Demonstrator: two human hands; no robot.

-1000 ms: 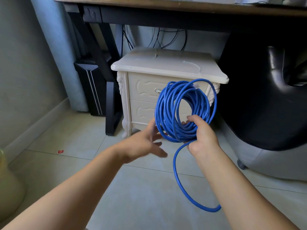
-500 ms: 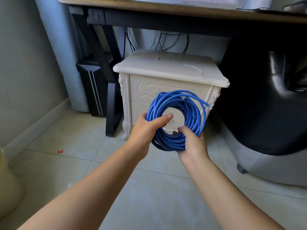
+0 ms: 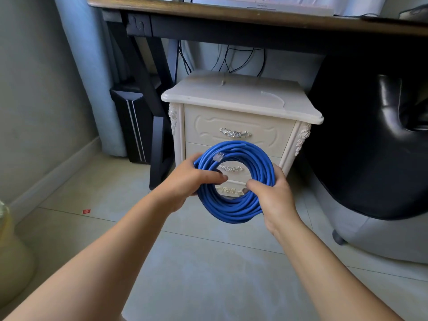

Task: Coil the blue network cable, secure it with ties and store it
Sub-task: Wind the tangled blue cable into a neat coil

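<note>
I hold the coiled blue network cable (image 3: pixel 232 210) in the air, in front of the cream nightstand (image 3: pixel 240 100) and level with its lower drawers. The coil stands nearly upright, facing me as a ring.

My left hand (image 3: pixel 190 184) grips the ring's left side. The thumb lies across the front of the strands with its tip reaching into the open middle, and the other fingers (image 3: pixel 196 162) curl round the outer edge toward the back. My right hand (image 3: pixel 274 200) grips the lower right side the same way, thumb in front and pointing toward the hole, the rest wrapped behind the bundle. So on both sides the strands run between thumb and curled fingers. The two thumb tips are near each other across the hole but apart.

The clear plug (image 3: pixel 218 156) at one cable end rests on the upper left of the coil, just above my left hand. A drawer handle (image 3: pixel 230 169) shows through the hole.

The nightstand stands on the tiled floor (image 3: pixel 208 262) under a wood-topped surface (image 3: pixel 231 17), with a black chair (image 3: pixel 370 135) to its right and a black computer tower (image 3: pixel 132 121) to its left.
</note>
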